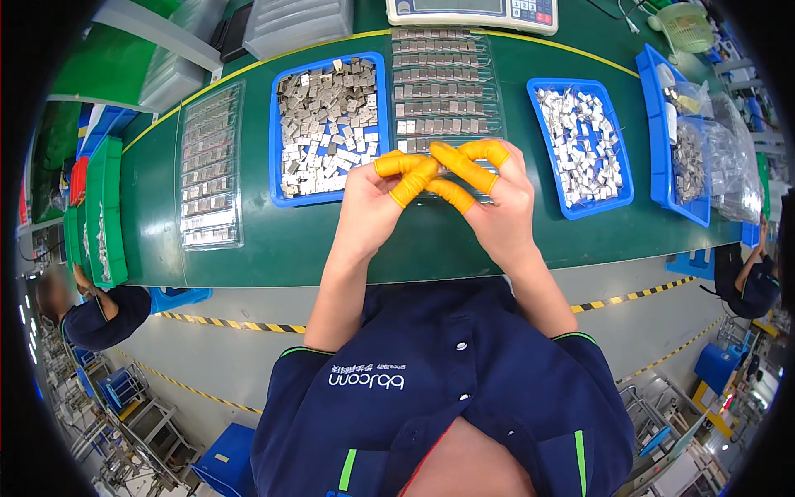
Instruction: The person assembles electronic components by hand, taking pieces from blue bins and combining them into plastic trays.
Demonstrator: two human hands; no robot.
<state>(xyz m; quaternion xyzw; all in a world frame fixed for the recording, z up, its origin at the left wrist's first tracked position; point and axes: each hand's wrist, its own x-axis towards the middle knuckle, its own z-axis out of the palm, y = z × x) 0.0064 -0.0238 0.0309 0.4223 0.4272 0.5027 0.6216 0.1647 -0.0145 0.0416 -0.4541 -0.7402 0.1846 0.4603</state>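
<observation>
My left hand [377, 199] and my right hand [501, 195] meet over the near end of a transparent plastic tray [499, 91] holding rows of small metal pieces. Yellow finger cots cover the thumbs and several fingers. Both hands are closed, fingertips pinched together; whatever is between them is too small and hidden to name. Left of the hands stands a blue tray [276, 178] heaped with small silver metal parts [331, 108]. On the right, another blue tray [627, 178] contains small white parts [580, 141] with thin leads.
A second transparent tray [238, 166] with rows of pieces lies at the left on the green table [315, 253]. A scale [464, 8] stands at the back. Blue bins [658, 124] with bags are at far right, a green bin [108, 166] at far left. People sit at both sides.
</observation>
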